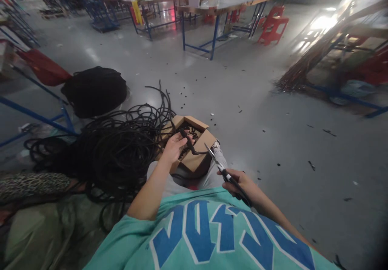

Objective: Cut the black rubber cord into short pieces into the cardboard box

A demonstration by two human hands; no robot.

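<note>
Over an open cardboard box (pixel 194 161), my left hand (pixel 176 145) pinches a black cable (pixel 188 142) with a thicker dark section. The cable's thinner end reaches right, close to the tips of the scissors (pixel 216 157). Those scissors have silver blades and black-and-white handles, and my right hand (pixel 239 183) is closed around the handles. The blades look slightly parted; whether they touch the cable I cannot tell. Small black pieces (pixel 191 132) lie inside the box, which stands between my legs.
A large heap of black cable (pixel 115 152) spreads left of the box, with a black bundle (pixel 95 90) behind it. Another person's patterned sleeve (pixel 36 183) shows at far left. Tables (pixel 212 9), red stools (pixel 274 25) and a rack of wires (pixel 306 68) stand farther off. Black scraps dot the floor.
</note>
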